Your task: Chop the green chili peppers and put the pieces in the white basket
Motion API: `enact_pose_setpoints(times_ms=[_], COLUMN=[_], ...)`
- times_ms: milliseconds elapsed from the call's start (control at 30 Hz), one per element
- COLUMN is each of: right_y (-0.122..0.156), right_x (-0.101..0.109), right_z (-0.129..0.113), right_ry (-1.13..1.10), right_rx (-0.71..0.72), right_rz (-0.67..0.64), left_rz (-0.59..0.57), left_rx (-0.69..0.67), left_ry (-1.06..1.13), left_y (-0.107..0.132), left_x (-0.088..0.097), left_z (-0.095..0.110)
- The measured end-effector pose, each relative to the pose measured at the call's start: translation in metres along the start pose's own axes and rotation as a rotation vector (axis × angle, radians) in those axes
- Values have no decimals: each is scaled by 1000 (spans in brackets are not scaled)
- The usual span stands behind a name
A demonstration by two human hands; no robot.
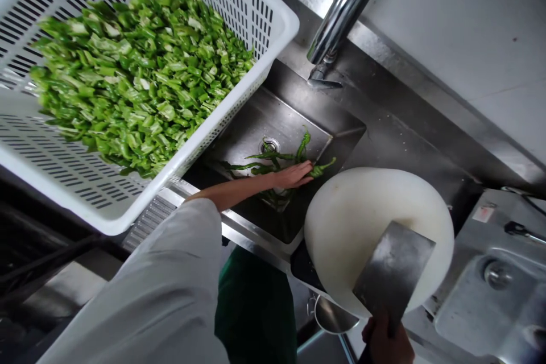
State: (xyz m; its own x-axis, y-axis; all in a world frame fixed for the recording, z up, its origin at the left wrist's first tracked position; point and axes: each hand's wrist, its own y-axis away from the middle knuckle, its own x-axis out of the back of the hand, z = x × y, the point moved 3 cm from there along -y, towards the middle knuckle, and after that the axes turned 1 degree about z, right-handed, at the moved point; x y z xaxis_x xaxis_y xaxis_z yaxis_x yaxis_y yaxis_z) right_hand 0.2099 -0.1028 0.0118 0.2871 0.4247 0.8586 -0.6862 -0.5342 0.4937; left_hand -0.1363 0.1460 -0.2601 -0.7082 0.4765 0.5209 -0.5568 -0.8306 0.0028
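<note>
My left hand (pixel 294 175) reaches down into the steel sink (pixel 328 125), fingers stretched out over several long green peppers. One curled pepper (pixel 323 168) pokes out by its fingertips, touching or nearly touching them; the underside of this hand is hidden. Another twisted pepper (pixel 303 147) lies just behind, near the drain. My right hand (pixel 387 341) is wrapped round the handle of a cleaver (pixel 394 270). Its broad blade is over the round white chopping board (pixel 341 210), on the right of the sink.
A big white slotted basket (pixel 273 48) heaped with chopped green pepper (pixel 140 79) stands left of the sink. The faucet (pixel 336 28) leans over the sink's back edge. A grey metal machine (pixel 482 273) is to the right. A metal pot (pixel 335 315) sits below the board.
</note>
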Motion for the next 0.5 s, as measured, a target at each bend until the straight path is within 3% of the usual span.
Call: enact_pose_setpoints(times_ms=[100,233,300,400,500], right_y=[-7,-9,-8,-7,-9], right_x=[-2,-3,-3,-2,-2], right_z=[6,10,11,11,11], right_ry=[-19,-37,-17,3,-1], right_rx=[-71,-101,-86,-61,-102], right_rz=[-69,-85,-59,-38,-63], left_rz=[36,-29,-31,-6,72], left_rx=[177,568,685,728,790], left_ry=[-100,-266,-297,-288,-286], left_y=[-7,-1,8,18,24], left_x=[16,39,47,54,63], left_z=[-15,-75,-98,-111,-109])
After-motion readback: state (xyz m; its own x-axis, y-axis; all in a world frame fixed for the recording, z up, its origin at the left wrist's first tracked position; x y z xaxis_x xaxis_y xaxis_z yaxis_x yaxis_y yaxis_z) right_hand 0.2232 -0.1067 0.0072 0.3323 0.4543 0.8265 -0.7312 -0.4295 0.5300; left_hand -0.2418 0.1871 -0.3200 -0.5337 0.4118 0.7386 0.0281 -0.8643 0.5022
